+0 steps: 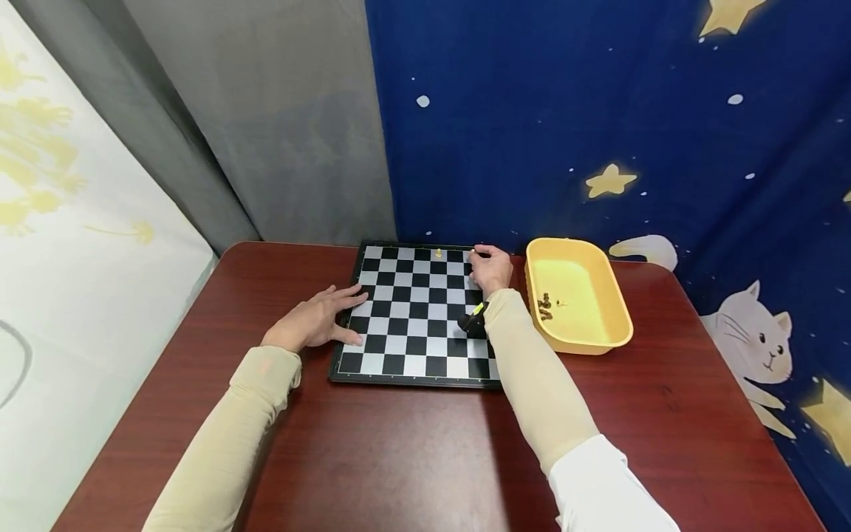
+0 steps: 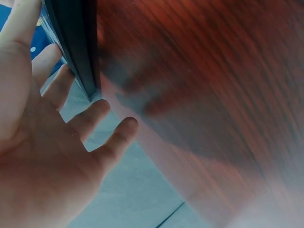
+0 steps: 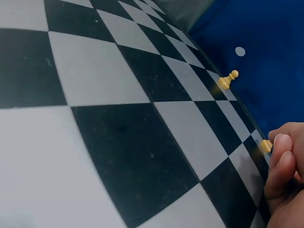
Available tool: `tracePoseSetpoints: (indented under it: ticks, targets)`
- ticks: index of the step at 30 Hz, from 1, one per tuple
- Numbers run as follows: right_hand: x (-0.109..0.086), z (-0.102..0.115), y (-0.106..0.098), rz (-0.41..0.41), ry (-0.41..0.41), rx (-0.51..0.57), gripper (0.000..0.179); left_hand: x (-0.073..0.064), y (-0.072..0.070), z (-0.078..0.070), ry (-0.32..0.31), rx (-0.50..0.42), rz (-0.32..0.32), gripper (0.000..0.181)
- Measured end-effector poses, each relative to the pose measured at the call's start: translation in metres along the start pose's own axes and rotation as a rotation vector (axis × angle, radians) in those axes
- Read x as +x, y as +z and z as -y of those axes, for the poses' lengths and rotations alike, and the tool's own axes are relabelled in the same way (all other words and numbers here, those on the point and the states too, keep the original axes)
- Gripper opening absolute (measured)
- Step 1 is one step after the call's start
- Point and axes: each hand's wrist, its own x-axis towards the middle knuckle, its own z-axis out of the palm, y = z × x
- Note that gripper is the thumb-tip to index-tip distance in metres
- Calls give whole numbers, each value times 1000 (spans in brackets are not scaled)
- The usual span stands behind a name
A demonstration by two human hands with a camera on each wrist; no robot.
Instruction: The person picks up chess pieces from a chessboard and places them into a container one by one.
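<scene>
A black-and-white chessboard (image 1: 417, 310) lies on the table. My left hand (image 1: 318, 318) rests at its left edge with the fingers spread; the left wrist view shows the palm (image 2: 42, 156) beside the board's dark side (image 2: 71, 42). At the far right corner my right hand (image 1: 492, 270) pinches a yellow chess piece (image 3: 266, 146) by its upper part. Only the piece's base shows, at or just over the board; I cannot tell whether it touches. A yellow pawn (image 3: 228, 80) stands upright on the far row, left of the right hand.
Right of the board stands a yellow plastic tub (image 1: 598, 295). Several dark chess pieces (image 1: 545, 305) and a small yellow piece (image 1: 561, 303) lie inside. The reddish-brown table (image 1: 412, 451) extends in front, and a blue star-patterned curtain (image 1: 505, 133) hangs behind.
</scene>
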Motion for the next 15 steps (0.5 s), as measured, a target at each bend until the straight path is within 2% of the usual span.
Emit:
tracePoseSetpoints:
  ticks: [5,15]
  targets:
    - [1,2,2,12,18,-62,26,-2,0,1,-5,1,-1,99]
    - [2,4,2,-7,40,-85,19,-1,2,1,-5,-15,3,98]
